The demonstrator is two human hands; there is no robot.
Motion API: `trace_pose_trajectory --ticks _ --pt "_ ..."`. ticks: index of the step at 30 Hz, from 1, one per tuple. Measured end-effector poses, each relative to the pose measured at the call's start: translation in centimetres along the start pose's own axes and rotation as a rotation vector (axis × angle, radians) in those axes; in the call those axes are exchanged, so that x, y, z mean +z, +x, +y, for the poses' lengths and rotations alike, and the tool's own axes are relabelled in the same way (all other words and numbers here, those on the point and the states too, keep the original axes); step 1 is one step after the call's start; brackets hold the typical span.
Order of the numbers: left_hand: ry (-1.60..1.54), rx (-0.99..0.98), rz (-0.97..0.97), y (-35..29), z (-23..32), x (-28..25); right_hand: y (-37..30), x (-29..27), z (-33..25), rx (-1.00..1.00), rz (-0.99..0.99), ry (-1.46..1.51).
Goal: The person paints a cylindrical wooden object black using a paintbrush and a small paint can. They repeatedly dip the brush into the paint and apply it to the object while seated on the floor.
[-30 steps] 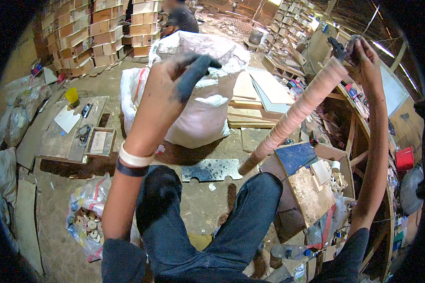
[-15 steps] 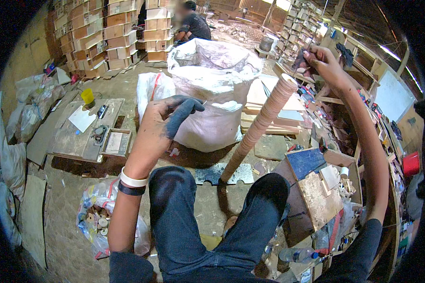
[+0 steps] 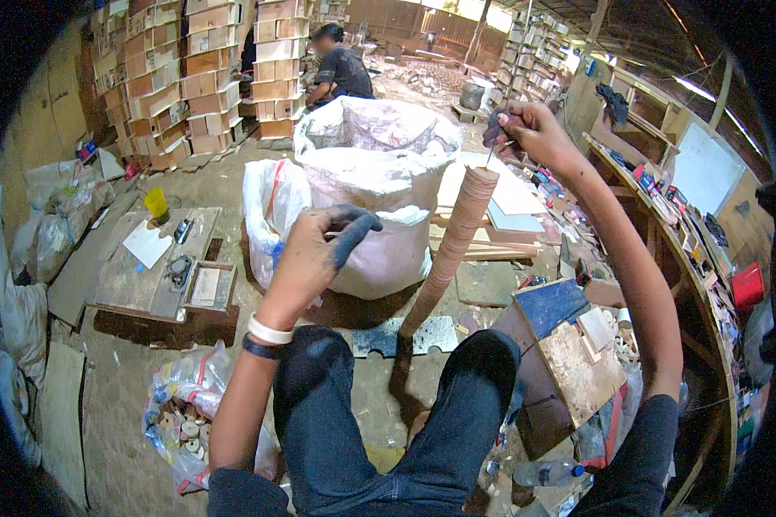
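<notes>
The right hand [image 3: 526, 136] pinched a thin rod [image 3: 490, 160] at the top of the disc column [image 3: 453, 241], tilted beside the white sack [image 3: 375, 258]; presumably the rod kept it aligned. The left hand [image 3: 315, 254] was half-curled; I could not tell whether it gripped anything.

Dark sleeves [image 3: 636, 457]; white wristband [image 3: 269, 330]; blue jeans [image 3: 323, 422]

The brown floor [image 3: 125, 414] carries most of it: stacks of wooden boxes [image 3: 207, 77] far left, a big white sack [image 3: 379, 250] in the middle, a notched plate [image 3: 433, 336] nearer me, a plastic bag [image 3: 215, 376] of wooden discs [image 3: 191, 431] near left; on the low table [image 3: 128, 289] at left lie a yellow cup [image 3: 156, 203] and white sheet [image 3: 147, 246], while clutter [image 3: 651, 181] covers the long right-hand bench [image 3: 703, 302]
</notes>
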State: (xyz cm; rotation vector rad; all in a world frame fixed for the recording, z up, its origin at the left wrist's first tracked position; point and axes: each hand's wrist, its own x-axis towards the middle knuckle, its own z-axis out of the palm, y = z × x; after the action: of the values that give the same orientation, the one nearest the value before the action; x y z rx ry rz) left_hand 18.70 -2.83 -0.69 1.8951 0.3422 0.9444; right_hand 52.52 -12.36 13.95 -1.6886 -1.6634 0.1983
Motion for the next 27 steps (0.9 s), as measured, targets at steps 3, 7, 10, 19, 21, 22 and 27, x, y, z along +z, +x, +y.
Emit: trace_pose_trajectory --ticks 3,7,10,19,21,22,27 --pt "0.141 0.097 0.036 3.2 -0.3 2.0 0.2 0.0 -0.6 0.091 0.048 -0.07" --pt "0.312 0.276 0.037 10.2 0.5 5.8 0.2 -0.5 -2.1 -0.055 0.049 -0.146" --pt "0.415 0.521 0.2 16.2 1.7 8.7 0.8 -0.2 -2.9 -0.147 0.127 -0.327" --pt "0.522 0.289 0.013 21.0 0.2 10.9 2.3 0.5 -1.1 -0.273 0.274 -0.34" --pt "0.567 0.349 0.037 21.3 -0.1 11.2 2.6 0.3 -0.6 -0.237 0.281 -0.317" --pt "0.592 0.374 0.045 21.4 -0.2 11.3 2.8 0.3 -0.4 -0.2 0.288 -0.324" --pt "0.704 0.439 0.142 21.8 -0.6 12.5 3.3 -0.3 0.5 -0.153 0.326 -0.483"
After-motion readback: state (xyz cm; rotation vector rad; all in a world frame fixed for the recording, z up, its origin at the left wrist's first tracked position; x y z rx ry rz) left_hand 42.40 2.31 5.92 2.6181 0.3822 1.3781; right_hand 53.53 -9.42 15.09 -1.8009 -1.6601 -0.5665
